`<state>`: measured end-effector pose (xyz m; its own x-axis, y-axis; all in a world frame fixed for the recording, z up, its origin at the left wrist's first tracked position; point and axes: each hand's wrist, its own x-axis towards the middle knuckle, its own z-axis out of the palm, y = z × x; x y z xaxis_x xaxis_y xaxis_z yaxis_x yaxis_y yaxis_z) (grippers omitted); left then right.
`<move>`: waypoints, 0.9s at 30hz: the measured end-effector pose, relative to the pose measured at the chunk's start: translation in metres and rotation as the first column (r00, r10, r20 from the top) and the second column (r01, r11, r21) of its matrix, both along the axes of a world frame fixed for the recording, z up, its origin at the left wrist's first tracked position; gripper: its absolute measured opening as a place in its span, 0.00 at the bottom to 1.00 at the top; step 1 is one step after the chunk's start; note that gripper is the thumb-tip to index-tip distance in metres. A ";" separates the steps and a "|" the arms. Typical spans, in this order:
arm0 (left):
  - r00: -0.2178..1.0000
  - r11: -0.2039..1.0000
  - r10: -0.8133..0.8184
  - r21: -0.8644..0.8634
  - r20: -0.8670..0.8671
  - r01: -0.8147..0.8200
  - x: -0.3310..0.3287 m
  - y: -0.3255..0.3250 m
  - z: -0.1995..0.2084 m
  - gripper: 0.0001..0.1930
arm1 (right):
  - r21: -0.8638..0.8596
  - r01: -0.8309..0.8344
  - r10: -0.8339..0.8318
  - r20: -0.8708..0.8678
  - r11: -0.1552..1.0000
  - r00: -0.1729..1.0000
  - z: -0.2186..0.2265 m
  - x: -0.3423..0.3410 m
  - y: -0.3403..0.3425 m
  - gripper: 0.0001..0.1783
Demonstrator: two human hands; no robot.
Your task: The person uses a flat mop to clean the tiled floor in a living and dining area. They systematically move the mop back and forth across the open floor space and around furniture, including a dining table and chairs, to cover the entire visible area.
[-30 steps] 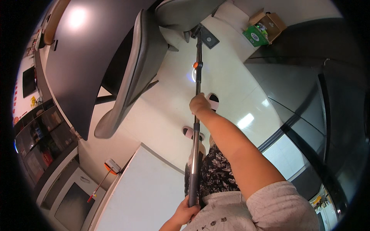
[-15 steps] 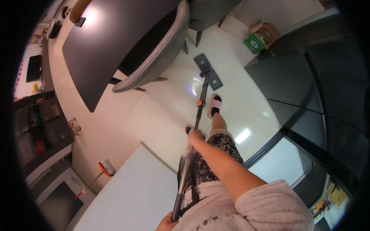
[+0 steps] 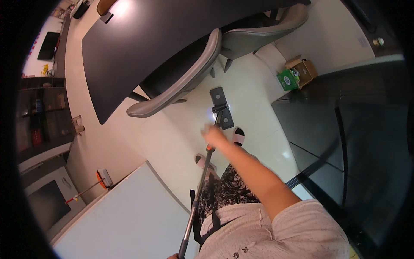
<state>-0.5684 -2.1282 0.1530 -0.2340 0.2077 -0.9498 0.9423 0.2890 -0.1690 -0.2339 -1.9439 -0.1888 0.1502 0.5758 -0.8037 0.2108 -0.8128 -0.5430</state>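
A flat mop [image 3: 197,194] runs from the lower edge up to the floor ahead of my feet. Its dark rectangular head [image 3: 218,96] lies near the chairs, with no cloth seen on its top face. My left hand [image 3: 173,257] grips the end of the mop's pole, mostly cut off by the lower edge. Far down the pole, my right hand [image 3: 213,135] is stretched out just above the orange joint [image 3: 210,148], over the pole. Motion smears its fingers, so I cannot tell whether it grips.
A dark table [image 3: 142,47] with two grey chairs [image 3: 185,86] stands ahead. Dark cabinets [image 3: 315,129] line the right side. An open cardboard box [image 3: 307,71] sits against the wall. A white surface [image 3: 129,211] lies at lower left, a broom [image 3: 88,190] beyond it.
My right hand has slid or reached down the pole from the middle to near the orange joint. The mop head appears lower in view and closer to my feet. My view has shifted.
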 end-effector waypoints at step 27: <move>0.976 0.994 0.105 0.009 -0.192 -0.105 0.118 0.004 0.016 0.16 | -0.197 0.865 -0.600 -0.787 0.461 0.140 0.079 0.106 0.146 0.58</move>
<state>-0.4502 -2.1238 0.1694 -0.4325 0.1712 -0.8852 0.8566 0.3844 -0.3441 -0.1276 -1.7979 -0.1101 0.1330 0.7006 -0.7011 -0.9350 -0.1460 -0.3232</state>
